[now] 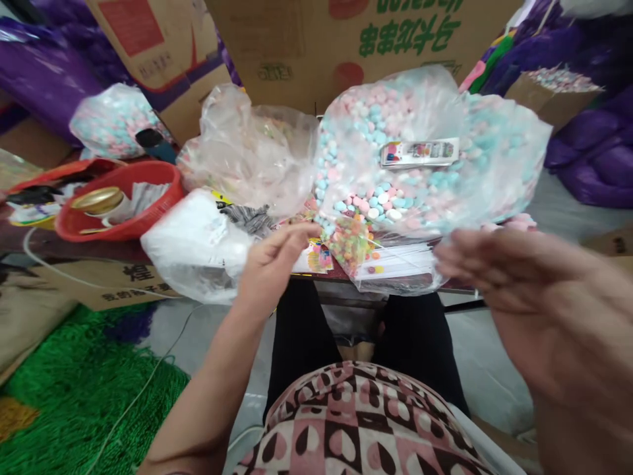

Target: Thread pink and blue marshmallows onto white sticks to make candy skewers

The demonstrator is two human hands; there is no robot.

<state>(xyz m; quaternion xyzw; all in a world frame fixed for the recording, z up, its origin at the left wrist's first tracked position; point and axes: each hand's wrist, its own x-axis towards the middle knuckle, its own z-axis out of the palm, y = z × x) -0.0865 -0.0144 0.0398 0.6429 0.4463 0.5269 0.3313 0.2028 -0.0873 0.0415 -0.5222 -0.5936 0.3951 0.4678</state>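
My left hand [274,264] is over the table's front edge, fingers stretched to the right, with nothing visible in it. Its fingertips are near a small clear bag of colourful gummy candies [349,241]. My right hand [534,290] is raised close to the camera on the right, blurred by motion, its fingers stretched and seemingly holding nothing. Between the hands lie white paper sticks [403,260] in clear plastic. Behind them a large open bag holds pink, blue and white marshmallows [378,201], with a stack of printed packets [420,153] on top.
A red basket [168,204] with a gold bowl [97,199] stands left. Nearby are a white plastic bag [192,237] and a cloudy bag [247,145]. A cardboard box [306,46] stands behind. Green stringy material [128,376] covers the floor at left.
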